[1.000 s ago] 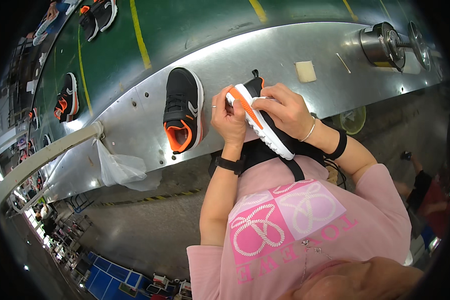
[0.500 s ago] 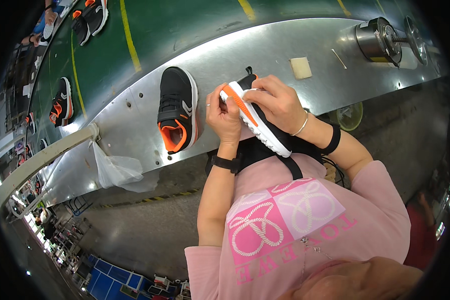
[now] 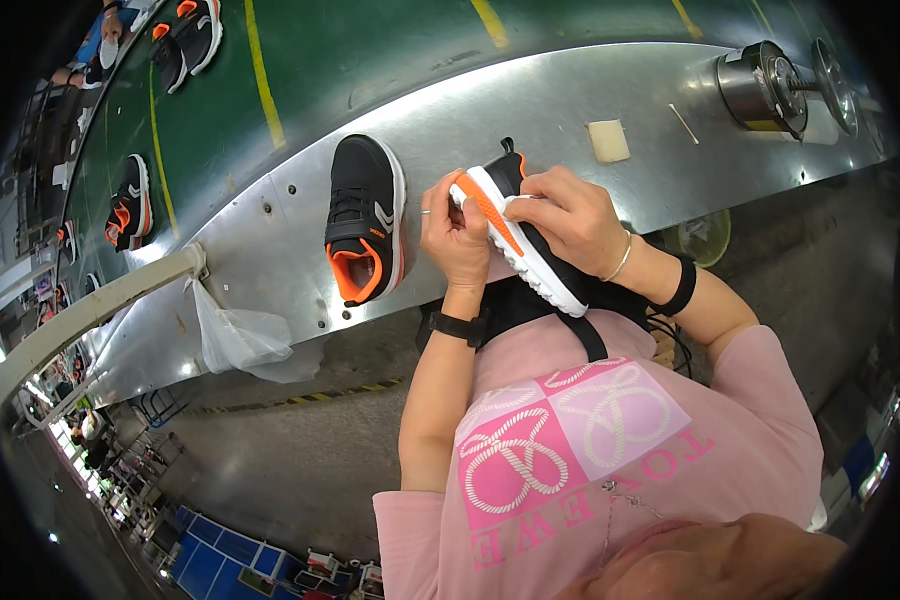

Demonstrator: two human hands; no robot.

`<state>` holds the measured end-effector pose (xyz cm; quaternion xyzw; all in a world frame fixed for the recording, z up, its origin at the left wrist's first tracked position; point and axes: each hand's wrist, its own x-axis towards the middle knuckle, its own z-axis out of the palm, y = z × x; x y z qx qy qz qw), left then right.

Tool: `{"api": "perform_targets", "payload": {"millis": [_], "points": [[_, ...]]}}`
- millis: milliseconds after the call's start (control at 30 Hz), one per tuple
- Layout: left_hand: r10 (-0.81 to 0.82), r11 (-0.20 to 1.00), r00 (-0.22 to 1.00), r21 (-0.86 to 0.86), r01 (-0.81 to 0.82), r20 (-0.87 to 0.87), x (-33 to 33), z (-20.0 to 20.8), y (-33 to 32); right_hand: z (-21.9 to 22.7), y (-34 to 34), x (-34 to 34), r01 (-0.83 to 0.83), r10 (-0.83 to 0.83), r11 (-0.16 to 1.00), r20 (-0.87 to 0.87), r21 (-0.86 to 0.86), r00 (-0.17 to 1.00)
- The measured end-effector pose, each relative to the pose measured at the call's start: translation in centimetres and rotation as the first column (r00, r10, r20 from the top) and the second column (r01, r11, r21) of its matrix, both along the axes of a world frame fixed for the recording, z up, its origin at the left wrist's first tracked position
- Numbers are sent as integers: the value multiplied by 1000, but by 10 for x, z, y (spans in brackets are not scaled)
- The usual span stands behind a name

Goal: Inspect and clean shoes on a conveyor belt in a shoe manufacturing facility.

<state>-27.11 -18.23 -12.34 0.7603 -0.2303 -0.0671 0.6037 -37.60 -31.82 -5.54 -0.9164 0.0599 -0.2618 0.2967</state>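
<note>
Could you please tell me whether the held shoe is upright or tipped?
The shoe is tipped sideways: its sole edge faces the camera, with the black upper to its right.

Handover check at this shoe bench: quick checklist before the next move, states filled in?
1. Left hand gripping held shoe: ok.
2. Right hand at the held shoe: ok.
3. Anything pinched in the right hand's fingers: cannot tell.
4. Held shoe level: not ok, tilted.
5. Second shoe upright on metal bench, apart from both hands: ok.
6. Pale square pad uncovered: ok.
</note>
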Motion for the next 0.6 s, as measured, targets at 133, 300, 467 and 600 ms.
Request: {"api": "perform_targets", "payload": {"millis": [133, 300, 467, 600], "points": [[-3, 1000, 1000, 19, 2, 14, 1, 5, 0, -3, 0, 13, 54, -54, 999, 38, -3, 998], [10, 1000, 1000, -17, -10, -4, 0, 0, 0, -1, -2, 7, 5, -5, 1000, 37, 4, 999], [-11, 1000, 1000, 7, 11, 21, 0, 4, -1, 0, -2, 10, 34, -34, 999, 8, 0, 999], [9, 999, 1000, -35, -10, -20, -1, 2, -2, -2, 0, 12, 22, -23, 999, 19, 41, 1000]]}}
